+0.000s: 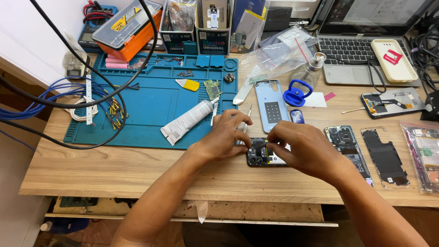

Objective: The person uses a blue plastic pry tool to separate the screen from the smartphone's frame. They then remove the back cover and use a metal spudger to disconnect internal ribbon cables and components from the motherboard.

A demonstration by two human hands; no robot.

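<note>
An opened phone point(262, 158) with its back off lies on the wooden table, near the front edge, its inner parts showing. My left hand point(226, 136) rests on the phone's left end, fingers curled and pressing at its top left. My right hand point(299, 148) covers the phone's right side and pinches a thin tool or small part at its upper middle; what it pinches is too small to tell. A pair of metal tweezers point(247, 116) lies just behind my left hand.
A blue work mat point(151, 100) holds a white glue tube point(186, 121), a yellow pick and a small circuit board. A light blue phone back point(270, 105), a blue suction cup point(296, 94), other opened phones point(347, 146) and a laptop point(361, 45) surround the hands.
</note>
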